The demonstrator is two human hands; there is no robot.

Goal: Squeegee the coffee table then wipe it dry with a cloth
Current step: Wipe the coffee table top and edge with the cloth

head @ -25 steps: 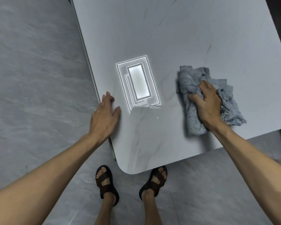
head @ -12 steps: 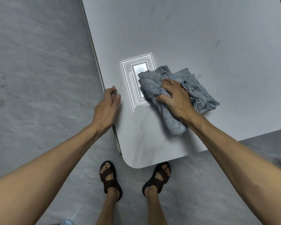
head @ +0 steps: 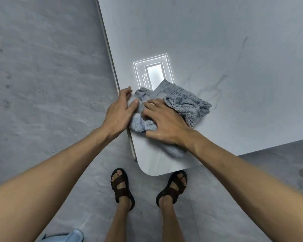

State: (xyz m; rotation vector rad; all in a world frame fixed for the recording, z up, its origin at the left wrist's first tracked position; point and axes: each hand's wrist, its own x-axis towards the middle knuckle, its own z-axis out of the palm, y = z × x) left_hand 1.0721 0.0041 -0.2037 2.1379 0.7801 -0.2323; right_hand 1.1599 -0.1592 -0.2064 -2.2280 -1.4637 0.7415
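A crumpled grey-blue cloth (head: pixel 187 103) lies on the pale marble-look coffee table (head: pixel 217 41), near its left edge and rounded near corner. My right hand (head: pixel 164 123) presses down on the cloth with fingers curled into its folds. My left hand (head: pixel 119 112) rests at the table's left edge, fingers apart, its fingertips touching the cloth's left side. No squeegee is in view.
A bright ceiling light reflection (head: pixel 154 72) shines on the tabletop just beyond the cloth. My sandalled feet (head: pixel 122 186) stand on the grey floor by the table corner. A light blue object (head: pixel 65 236) shows at the bottom edge.
My right hand has slid the cloth leftward and nearer across the table, from the right side to the left edge. My left hand stayed at the edge and now touches the cloth.
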